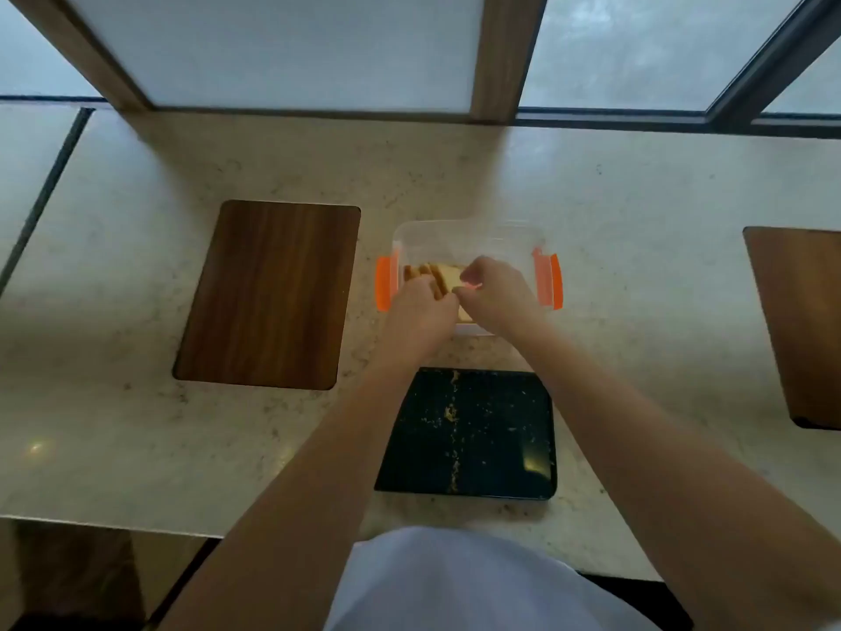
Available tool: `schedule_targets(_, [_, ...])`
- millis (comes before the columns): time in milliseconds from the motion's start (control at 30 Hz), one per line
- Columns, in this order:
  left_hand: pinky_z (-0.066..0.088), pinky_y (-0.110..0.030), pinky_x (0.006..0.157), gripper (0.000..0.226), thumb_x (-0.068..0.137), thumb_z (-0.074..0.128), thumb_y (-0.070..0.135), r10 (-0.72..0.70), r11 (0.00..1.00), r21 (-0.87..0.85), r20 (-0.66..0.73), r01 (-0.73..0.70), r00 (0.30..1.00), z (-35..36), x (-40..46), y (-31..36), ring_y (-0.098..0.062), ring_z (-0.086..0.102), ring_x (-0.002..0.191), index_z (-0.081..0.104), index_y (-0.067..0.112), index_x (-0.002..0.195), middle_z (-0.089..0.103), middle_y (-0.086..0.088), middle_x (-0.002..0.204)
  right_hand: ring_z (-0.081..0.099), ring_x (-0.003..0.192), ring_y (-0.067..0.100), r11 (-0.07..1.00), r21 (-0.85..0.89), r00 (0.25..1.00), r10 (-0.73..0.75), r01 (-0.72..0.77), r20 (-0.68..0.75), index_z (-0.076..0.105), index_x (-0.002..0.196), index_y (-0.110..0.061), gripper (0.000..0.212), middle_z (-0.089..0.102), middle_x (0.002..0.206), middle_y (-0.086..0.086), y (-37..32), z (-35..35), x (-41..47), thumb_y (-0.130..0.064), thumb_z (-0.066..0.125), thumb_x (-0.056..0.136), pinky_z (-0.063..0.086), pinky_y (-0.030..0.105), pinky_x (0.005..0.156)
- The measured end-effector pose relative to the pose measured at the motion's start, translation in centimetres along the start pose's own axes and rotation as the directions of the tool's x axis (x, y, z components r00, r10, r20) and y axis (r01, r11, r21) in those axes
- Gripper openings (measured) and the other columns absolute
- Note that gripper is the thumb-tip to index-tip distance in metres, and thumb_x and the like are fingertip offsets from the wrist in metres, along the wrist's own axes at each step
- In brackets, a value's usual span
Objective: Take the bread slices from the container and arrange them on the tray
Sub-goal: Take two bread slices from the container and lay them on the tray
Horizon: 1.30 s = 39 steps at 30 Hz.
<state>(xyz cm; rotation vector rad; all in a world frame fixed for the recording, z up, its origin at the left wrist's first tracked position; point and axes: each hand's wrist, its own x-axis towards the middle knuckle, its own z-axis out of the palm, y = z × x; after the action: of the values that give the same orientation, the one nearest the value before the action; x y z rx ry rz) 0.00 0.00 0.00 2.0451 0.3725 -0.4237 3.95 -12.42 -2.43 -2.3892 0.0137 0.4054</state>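
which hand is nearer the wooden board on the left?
Left. The left hand is in the container, on the side toward the wooden board; the right hand is farther over.

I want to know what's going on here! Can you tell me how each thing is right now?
container: open, no lid on, bread inside
bread slices: standing on edge in the container
tray: no bread on it, only crumbs
left hand: reaching into the container
right hand: in the container, fingers curled at a slice
wooden board: bare
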Motion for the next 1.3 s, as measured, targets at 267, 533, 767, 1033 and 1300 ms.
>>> schedule_targets(267, [0.047,-0.027,0.063,0.016,0.096,0.053,0.01,-0.13,0.99,0.062,0.023,0.128,0.991,0.9,3.5,-0.3,-0.019,0.063,0.085,0.066,0.007,0.104,0.066,-0.009,0.095,0.062,0.106,0.024,0.979,-0.161,0.977,0.15,-0.126,0.151,0.059,0.131,-0.014,0.04,0.065,0.125,0.006,0.3,1.3,3.6,-0.027,0.065,0.093,0.055,0.04,0.092])
schedule_targets(533, [0.058,-0.032,0.069,0.017,0.091,0.056,0.007,-0.137,0.99,-0.017,0.016,0.137,0.99,1.4,5.2,-0.1,-0.02,0.069,0.082,0.07,0.01,0.101,0.071,-0.009,0.091,0.062,0.103,0.025,0.98,-0.09,0.963,0.194,-0.18,0.185,0.055,0.133,-0.013,0.045,0.065,0.123,0.009,2.4,1.6,4.8,-0.025,0.066,0.091,0.053,0.035,0.082])
schedule_targets(767, [0.041,-0.026,0.051,0.015,0.094,0.052,0.009,-0.037,0.971,0.233,-0.074,0.054,0.997,3.4,6.9,0.9,-0.022,0.064,0.067,0.066,0.004,0.091,0.066,-0.006,0.075,0.063,0.094,0.024,0.976,0.026,0.969,0.21,-0.215,0.129,0.046,0.138,-0.01,0.048,0.063,0.117,0.008,3.6,1.0,5.2,-0.026,0.056,0.094,0.046,0.031,0.062])
schedule_targets(1033, [0.035,-0.024,0.046,0.032,0.096,0.054,0.012,0.063,0.854,0.52,-0.092,-0.006,0.994,4.8,8.8,-0.3,-0.009,0.054,0.055,0.043,0.023,0.067,0.06,0.001,0.069,0.064,0.107,0.028,0.97,0.062,0.962,0.224,-0.236,0.154,0.041,0.143,-0.009,0.059,0.065,0.129,0.012,5.4,1.1,5.1,-0.042,0.06,0.098,0.054,0.038,0.082])
schedule_targets(1300, [0.038,-0.027,0.047,0.019,0.094,0.052,0.014,0.036,0.87,0.493,-0.024,-0.02,0.999,3.5,9.1,0.3,-0.016,0.06,0.062,0.062,0.015,0.078,0.063,-0.002,0.074,0.063,0.103,0.029,0.968,-0.1,0.947,0.246,-0.229,0.209,0.051,0.131,-0.009,0.041,0.064,0.119,0.011,3.9,0.6,5.7,-0.022,0.06,0.094,0.05,0.035,0.075])
